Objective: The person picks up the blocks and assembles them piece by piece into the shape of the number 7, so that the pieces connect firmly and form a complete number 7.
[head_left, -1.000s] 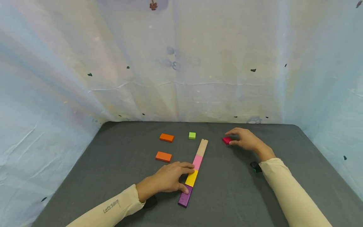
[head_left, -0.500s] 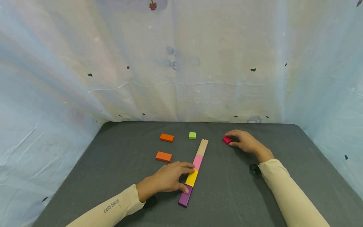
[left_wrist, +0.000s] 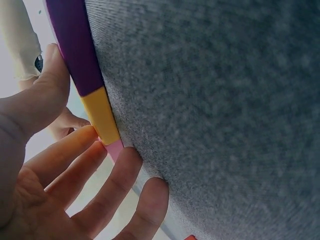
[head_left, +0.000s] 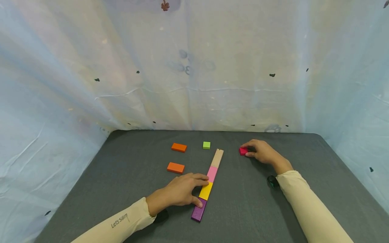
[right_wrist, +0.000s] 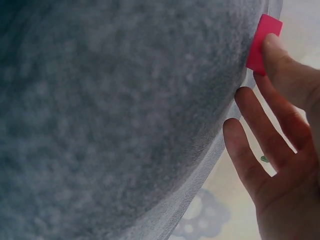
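Observation:
A row of flat blocks runs end to end across the dark table: a beige block [head_left: 217,158] at the far end, then a pink block [head_left: 212,173], a yellow block [head_left: 205,191] and a purple block [head_left: 198,213]. My left hand [head_left: 180,189] rests along the row's left side, with the thumb on the purple block and fingertips at the yellow and pink ones. In the left wrist view its fingers [left_wrist: 107,195] look spread and fairly straight. Farther right, my right hand [head_left: 263,152] pinches a small red block [head_left: 243,151] between thumb and fingers, down at the table.
Two orange blocks, a farther one [head_left: 179,147] and a nearer one [head_left: 175,167], lie left of the row. A small green block [head_left: 206,145] lies beyond them, near the beige end. Pale hanging sheeting [head_left: 197,74] stands behind the table's far edge.
My right hand's index finger has come down onto the red block, which has turned slightly. My left hand and the row have stayed in place.

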`<state>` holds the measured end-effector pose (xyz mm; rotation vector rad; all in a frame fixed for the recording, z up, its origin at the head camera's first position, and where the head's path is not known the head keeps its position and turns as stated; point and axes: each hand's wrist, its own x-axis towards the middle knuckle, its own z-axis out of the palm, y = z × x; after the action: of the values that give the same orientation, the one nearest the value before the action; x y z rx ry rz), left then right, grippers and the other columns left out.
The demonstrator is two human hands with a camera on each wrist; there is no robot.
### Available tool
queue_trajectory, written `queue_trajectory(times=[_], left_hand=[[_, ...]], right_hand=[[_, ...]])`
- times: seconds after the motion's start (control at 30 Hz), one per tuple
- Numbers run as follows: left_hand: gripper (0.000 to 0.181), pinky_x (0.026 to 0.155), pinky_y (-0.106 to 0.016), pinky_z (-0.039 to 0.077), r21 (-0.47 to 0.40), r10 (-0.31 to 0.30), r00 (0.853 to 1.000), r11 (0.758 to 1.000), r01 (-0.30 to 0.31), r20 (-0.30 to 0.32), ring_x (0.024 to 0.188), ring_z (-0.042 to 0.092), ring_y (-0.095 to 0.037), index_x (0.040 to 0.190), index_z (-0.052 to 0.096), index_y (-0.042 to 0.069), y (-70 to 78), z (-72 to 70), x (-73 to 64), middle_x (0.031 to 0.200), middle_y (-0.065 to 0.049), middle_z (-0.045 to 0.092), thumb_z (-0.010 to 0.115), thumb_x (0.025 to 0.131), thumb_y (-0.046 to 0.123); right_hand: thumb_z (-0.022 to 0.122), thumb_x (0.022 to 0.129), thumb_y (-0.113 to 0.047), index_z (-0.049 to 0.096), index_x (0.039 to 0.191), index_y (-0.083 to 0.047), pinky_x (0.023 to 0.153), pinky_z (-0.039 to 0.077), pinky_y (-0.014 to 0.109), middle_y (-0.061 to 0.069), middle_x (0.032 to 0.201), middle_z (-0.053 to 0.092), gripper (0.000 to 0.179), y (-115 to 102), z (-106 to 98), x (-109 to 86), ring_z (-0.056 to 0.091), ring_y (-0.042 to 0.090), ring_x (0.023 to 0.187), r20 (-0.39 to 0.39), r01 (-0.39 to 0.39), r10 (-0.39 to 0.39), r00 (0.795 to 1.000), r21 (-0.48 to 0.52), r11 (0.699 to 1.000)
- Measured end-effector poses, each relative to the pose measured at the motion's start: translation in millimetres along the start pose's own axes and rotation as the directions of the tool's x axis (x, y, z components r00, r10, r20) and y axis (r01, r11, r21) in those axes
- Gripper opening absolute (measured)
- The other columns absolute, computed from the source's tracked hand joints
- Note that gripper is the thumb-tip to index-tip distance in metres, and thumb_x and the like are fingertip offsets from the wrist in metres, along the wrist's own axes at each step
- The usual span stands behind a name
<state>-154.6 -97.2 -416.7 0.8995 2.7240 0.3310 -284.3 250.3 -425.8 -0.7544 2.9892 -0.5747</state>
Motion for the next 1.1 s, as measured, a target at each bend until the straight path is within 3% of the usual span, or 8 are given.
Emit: queue_trajectory(times=[1.1], left_hand=[[0.074,0.102,-0.047,0.05,0.006,0.008,1.0,1.0,-0.008,-0.015,0.135,0.049,-0.014,0.141,0.057,0.031,0.0,1.1,-0.9,0.151,0.02,0.045,0.083,0.074,0.049]], right_hand=[[0.07,0.093,-0.016,0.065,0.13,-0.005,0.099,0.047,0.056,0.018,0.126,0.067,0.039,-4.9,-2.9,-1.4,0.061,0.038,0.118,0.047,-0.052,0.05,0.998,0.029,0.998]])
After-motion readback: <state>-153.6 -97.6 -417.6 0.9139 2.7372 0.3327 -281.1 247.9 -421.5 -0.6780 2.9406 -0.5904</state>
